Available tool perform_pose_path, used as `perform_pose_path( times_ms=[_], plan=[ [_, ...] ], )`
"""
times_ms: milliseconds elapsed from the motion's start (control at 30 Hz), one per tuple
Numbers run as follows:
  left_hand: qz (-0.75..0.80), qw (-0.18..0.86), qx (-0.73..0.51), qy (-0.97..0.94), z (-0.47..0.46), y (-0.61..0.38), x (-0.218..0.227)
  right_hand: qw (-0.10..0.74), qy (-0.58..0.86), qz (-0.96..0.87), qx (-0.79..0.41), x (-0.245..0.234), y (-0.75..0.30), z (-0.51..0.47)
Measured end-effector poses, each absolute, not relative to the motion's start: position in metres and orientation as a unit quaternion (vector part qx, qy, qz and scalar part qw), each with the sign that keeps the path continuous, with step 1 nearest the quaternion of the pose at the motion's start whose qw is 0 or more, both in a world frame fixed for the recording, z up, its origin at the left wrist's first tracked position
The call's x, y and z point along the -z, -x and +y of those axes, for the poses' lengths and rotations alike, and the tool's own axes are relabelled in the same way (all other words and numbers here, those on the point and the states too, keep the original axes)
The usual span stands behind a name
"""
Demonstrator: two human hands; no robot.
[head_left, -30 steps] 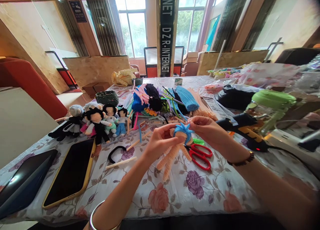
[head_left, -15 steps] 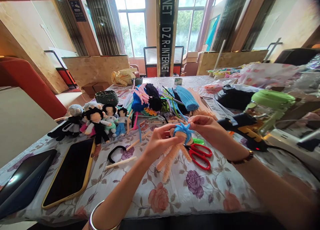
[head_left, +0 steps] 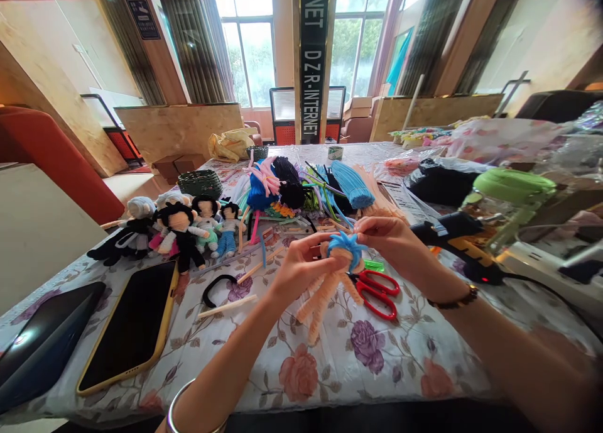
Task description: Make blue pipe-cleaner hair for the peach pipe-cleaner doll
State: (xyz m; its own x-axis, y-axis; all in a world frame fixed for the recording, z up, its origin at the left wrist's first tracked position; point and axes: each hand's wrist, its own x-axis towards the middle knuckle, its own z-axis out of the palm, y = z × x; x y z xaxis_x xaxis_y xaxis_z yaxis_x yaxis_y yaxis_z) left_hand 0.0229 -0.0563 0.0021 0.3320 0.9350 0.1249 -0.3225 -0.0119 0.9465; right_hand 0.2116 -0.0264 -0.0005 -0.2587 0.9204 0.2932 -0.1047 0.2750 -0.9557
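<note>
Angled inward, left hand [head_left: 298,264] grasps the doll [head_left: 325,293] while right hand [head_left: 390,243] pinches blue hair [head_left: 345,241].

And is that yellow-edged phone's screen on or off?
Off, it looks like: the phone screen is all black, with nothing lit up. Whether it's powered down, I can't tell.

One view looks from the wearer's head, forward and down across the table [head_left: 339,383] to the windows [head_left: 257,62] beyond. The left hand [head_left: 298,266] and right hand [head_left: 389,247] are near, mid-frame; the dark upper-right corner seems blurred.
</note>
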Motion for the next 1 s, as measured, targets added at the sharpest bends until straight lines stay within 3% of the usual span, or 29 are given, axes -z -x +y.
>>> perform_pose_path(
  times_ms=[1000],
  plan=[
    [0.351, 0.595, -0.462, -0.555, -0.057, -0.022, 0.001, 0.477, 0.327, -0.624, -0.526, 0.001, -0.206, -0.030]
  ],
)
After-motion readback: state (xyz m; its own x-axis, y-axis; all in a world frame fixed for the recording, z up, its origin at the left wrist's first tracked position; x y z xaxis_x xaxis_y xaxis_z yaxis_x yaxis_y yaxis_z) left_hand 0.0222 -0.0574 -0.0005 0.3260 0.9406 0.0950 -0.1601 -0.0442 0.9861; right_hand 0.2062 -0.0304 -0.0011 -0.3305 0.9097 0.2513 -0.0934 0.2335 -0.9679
